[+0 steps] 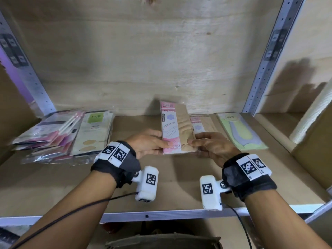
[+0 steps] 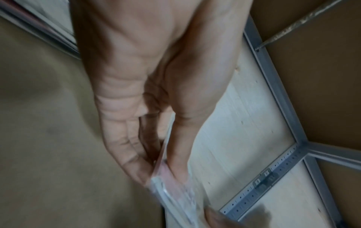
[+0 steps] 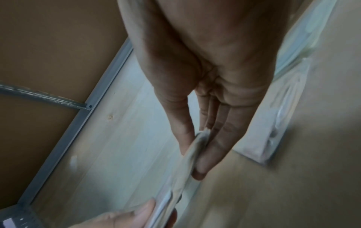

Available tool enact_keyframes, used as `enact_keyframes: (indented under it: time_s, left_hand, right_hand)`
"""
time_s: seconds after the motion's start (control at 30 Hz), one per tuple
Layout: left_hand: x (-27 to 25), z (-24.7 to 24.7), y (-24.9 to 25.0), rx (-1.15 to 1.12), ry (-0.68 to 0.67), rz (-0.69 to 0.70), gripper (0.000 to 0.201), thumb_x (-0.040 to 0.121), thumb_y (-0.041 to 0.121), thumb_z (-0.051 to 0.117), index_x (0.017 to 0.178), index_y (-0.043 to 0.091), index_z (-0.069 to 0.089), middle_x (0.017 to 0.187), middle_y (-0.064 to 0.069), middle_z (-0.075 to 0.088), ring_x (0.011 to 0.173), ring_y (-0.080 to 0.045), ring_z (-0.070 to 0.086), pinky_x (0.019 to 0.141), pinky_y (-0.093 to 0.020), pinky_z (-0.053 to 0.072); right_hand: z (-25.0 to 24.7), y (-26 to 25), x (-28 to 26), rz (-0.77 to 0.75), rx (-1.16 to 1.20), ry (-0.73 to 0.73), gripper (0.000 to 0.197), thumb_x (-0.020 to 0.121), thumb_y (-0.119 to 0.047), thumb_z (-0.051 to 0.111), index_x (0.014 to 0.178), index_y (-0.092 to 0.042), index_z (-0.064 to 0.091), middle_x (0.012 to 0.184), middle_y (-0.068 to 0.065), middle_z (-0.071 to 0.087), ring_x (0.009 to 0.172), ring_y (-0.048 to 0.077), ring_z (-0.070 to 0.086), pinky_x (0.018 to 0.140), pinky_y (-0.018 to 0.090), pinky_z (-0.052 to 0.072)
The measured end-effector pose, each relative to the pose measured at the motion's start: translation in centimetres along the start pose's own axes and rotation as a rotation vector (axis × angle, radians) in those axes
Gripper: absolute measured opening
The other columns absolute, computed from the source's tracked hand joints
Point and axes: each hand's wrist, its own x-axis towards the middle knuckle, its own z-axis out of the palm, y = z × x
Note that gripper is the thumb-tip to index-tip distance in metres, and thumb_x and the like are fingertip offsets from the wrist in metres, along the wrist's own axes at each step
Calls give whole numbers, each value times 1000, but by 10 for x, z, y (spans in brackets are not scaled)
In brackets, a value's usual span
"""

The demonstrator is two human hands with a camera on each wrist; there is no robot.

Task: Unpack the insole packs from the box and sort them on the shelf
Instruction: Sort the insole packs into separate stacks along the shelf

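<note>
A pink and tan insole pack is held above the middle of the wooden shelf, tilted up toward the back wall. My left hand pinches its lower left edge, thumb on top. My right hand pinches its lower right edge. In the left wrist view the pack's edge sits between thumb and fingers. The right wrist view shows the tan edge of the pack pinched the same way. Another pink pack lies flat just behind it, partly hidden.
A pile of mixed packs with a green-labelled pack lies at the shelf's left. A light green pack lies at the right. Metal uprights frame the bay. A cardboard box stands at far right.
</note>
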Motion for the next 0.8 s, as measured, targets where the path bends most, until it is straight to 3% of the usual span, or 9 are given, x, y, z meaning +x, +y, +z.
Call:
enact_keyframes:
  time_s: [0.13, 0.23, 0.3, 0.43, 0.53, 0.6, 0.7, 0.8]
  left_hand:
    - [17, 28, 17, 36, 26, -2, 29, 86, -3, 71, 114, 3, 69, 104, -8, 75, 80, -10, 73, 68, -18, 60]
    - [30, 51, 25, 58, 48, -19, 38, 86, -2, 72, 123, -4, 64, 119, -15, 71, 99, -21, 71, 67, -19, 60]
    - [39, 64, 26, 68, 60, -30, 40, 85, -2, 73, 124, -7, 63, 121, -17, 70, 109, -26, 69, 73, -23, 61]
    - [53, 81, 22, 72, 78, -40, 45, 82, -3, 76, 123, -9, 61, 120, -19, 70, 108, -29, 70, 89, -34, 58]
    - [59, 88, 19, 44, 70, -38, 46, 80, -7, 77, 122, -12, 59, 118, -21, 70, 102, -30, 71, 75, -31, 63]
    - [63, 91, 20, 31, 65, -53, 46, 79, -10, 76, 122, -13, 59, 118, -24, 69, 100, -31, 71, 76, -34, 63]
    - [69, 95, 19, 50, 101, -67, 50, 76, -11, 78, 121, -14, 58, 119, -25, 68, 104, -36, 70, 89, -45, 59]
    - [72, 97, 15, 53, 120, -62, 54, 72, -9, 82, 120, -14, 59, 118, -24, 69, 101, -36, 71, 88, -46, 59]
  right_hand:
    - [-26, -5, 15, -32, -108, 149, 37, 73, 2, 82, 107, 6, 69, 104, 26, 72, 85, 30, 69, 88, 48, 59]
    - [-45, -8, 25, -58, -261, 288, 30, 67, -8, 89, 94, -6, 75, 95, 15, 75, 89, 28, 69, 94, 47, 56]
    - [-55, -9, 28, -46, -338, 341, 29, 64, -12, 90, 89, -10, 76, 94, 12, 74, 90, 27, 69, 94, 44, 56]
    - [-66, -9, 27, -22, -484, 379, 27, 64, -12, 89, 88, -8, 76, 94, 11, 72, 92, 26, 68, 87, 35, 58]
    - [-70, -12, 25, -3, -553, 408, 28, 68, -10, 86, 94, -8, 76, 101, 10, 72, 99, 24, 66, 76, 27, 51]
    - [-70, -14, 23, 15, -588, 421, 29, 71, -8, 85, 98, -6, 76, 106, 11, 71, 103, 24, 64, 79, 26, 50]
    - [-70, -16, 22, 46, -655, 419, 30, 74, -9, 82, 104, -5, 75, 109, 12, 71, 108, 25, 63, 87, 29, 52]
    - [-70, -16, 22, 60, -699, 425, 31, 76, -10, 82, 105, -4, 74, 110, 14, 71, 109, 26, 63, 91, 31, 54]
